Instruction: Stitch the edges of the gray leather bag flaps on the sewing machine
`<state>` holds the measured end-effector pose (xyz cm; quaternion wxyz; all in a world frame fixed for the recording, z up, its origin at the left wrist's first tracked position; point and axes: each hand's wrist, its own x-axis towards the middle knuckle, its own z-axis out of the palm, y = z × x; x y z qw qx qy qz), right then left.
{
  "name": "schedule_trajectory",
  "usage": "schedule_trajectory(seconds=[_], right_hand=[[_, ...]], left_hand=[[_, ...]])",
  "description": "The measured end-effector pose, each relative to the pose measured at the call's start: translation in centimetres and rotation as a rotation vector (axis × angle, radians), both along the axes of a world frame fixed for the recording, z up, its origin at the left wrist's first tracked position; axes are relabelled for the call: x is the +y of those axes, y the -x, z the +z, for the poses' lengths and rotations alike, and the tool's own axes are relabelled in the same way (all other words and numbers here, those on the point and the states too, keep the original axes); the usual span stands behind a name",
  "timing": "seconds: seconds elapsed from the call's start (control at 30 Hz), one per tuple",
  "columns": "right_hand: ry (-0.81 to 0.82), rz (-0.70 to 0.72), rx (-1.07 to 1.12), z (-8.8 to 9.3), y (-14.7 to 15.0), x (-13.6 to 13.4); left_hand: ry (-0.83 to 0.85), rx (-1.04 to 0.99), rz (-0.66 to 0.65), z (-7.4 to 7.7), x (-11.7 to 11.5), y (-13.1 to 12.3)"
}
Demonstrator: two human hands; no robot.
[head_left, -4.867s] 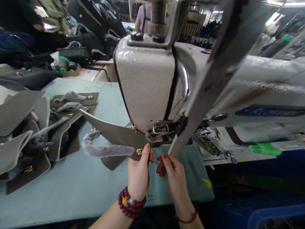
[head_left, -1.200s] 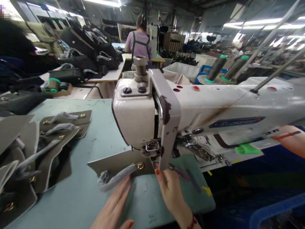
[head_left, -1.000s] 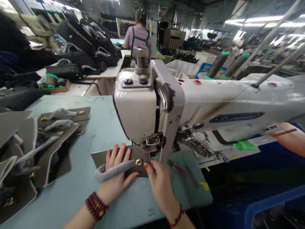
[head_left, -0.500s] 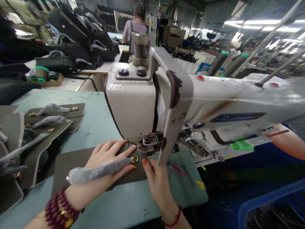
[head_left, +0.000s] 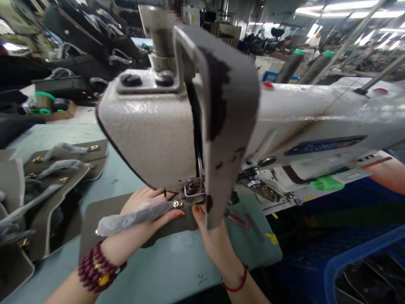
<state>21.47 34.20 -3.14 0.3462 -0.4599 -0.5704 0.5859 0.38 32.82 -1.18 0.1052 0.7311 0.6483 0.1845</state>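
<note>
My left hand [head_left: 134, 238] lies flat with its fingers stretched out on a grey-brown bag panel [head_left: 98, 204], beneath the machine head. Across the back of this hand arches the panel's handle [head_left: 134, 218], wrapped in clear film, with gold fittings at its ends. My right hand [head_left: 217, 242] grips the panel's right edge near the presser foot, thumb on top; its other fingers are partly hidden by the metal guard [head_left: 228, 105]. The white sewing machine [head_left: 148, 135] stands over the panel, and its needle area is mostly hidden.
More panels with wrapped handles [head_left: 60, 169] lie at left on the green table [head_left: 167, 270]. Pink thread snips [head_left: 238, 219] lie right of my right hand. A blue crate [head_left: 330, 270] holding dark pieces stands at lower right. Finished black bags [head_left: 79, 63] are piled behind.
The view has moved closer to the machine, which looks larger. The panel and both hands keep about the same place under the machine head; my right fingers are now more hidden by the guard.
</note>
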Motion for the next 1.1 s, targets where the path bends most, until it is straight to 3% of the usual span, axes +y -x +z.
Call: schedule_trajectory(seconds=[0.13, 0.23, 0.57, 0.83, 1.1], right_hand=[[0.246, 0.027, 0.209, -0.2, -0.5, -0.3], [0.300, 0.086, 0.302, 0.2, -0.7, -0.5], [-0.051, 0.095, 0.114, 0.5, -0.7, -0.7], [-0.035, 0.010, 0.166, -0.4, 0.2, -1.0], [-0.017, -0.022, 0.149, -1.3, 0.4, -1.2]], left_hand=[[0.080, 0.025, -0.052, 2.0, -0.1, -0.3], [0.051, -0.015, -0.060, 3.2, -0.3, -0.6], [0.030, 0.023, -0.073, 3.5, -0.1, -0.9], [0.041, -0.005, -0.119, 4.2, 0.1, -1.0], [0.040, 0.142, -0.104, 4.5, 0.6, -1.3]])
